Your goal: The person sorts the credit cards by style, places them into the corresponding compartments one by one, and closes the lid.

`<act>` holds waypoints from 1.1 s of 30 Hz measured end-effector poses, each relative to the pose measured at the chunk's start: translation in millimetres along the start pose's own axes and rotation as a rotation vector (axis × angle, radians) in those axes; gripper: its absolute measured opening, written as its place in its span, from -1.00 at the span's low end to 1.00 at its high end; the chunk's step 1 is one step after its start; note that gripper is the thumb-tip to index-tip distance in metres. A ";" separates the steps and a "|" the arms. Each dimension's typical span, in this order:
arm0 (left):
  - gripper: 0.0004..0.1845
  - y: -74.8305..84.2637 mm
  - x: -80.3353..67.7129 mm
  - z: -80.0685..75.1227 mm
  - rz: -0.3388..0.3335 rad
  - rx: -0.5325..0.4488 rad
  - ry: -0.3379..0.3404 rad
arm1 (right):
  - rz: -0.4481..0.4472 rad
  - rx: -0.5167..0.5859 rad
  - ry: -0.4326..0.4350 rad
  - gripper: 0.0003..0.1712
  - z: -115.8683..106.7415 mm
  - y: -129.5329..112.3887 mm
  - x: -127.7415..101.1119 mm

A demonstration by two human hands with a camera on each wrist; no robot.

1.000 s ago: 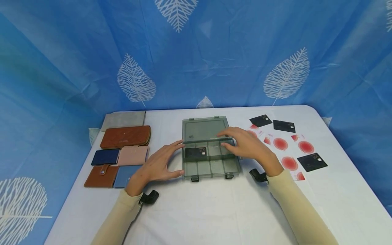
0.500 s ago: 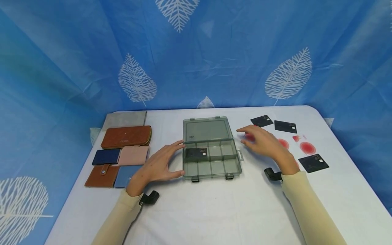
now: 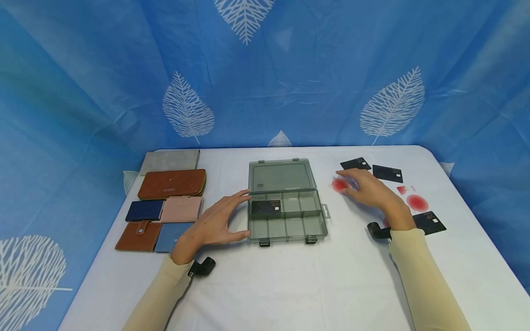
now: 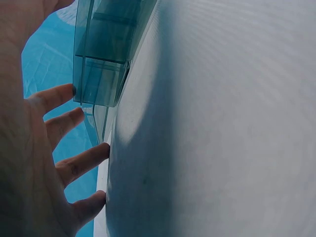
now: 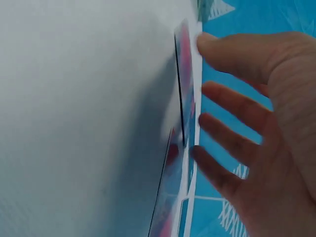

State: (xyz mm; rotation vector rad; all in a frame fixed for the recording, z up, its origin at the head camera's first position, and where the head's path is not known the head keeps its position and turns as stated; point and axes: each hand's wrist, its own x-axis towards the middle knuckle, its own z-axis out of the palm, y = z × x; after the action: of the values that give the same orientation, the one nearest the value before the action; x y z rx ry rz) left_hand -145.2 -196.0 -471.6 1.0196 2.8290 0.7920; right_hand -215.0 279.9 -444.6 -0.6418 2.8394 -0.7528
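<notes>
A translucent green-grey divided box lies with its lid folded back. One black VIP card sits in an upper-row compartment on the left. My left hand is at the box's left side, fingers and thumb spread, their tips right at its wall. On the right, my right hand reaches over a white card with a red round print. Its thumb and fingers are spread and loosely bent, with the card's edge just beneath the thumb in the right wrist view. Part of that card is hidden.
Black cards and other red-printed cards lie around the right hand. At the left are a brown zip wallet, a grey one, a pink one and several smaller ones. A blue curtain hangs behind the white table.
My right hand has left the box and moved right, over the red-printed card. The box's compartments and side handle now show. My left hand has stayed at the box.
</notes>
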 end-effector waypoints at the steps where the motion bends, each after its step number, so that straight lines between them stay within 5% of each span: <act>1: 0.03 -0.3 -0.3 0.1 0.000 0.000 -0.002 | 0.000 -0.003 -0.016 -0.32 0.1 1.8 0.1; 33: 0.03 -0.7 -1.2 0.4 -0.003 -0.002 -0.007 | 0.056 -0.076 -0.054 -0.28 -13.4 10.8 -10.2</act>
State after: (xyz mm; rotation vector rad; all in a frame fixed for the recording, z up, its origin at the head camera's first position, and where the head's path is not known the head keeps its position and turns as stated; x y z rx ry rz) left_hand -144.5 -197.0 -472.5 1.0162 2.8224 0.7888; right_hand -212.9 298.7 -438.2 -0.5803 2.8357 -0.6117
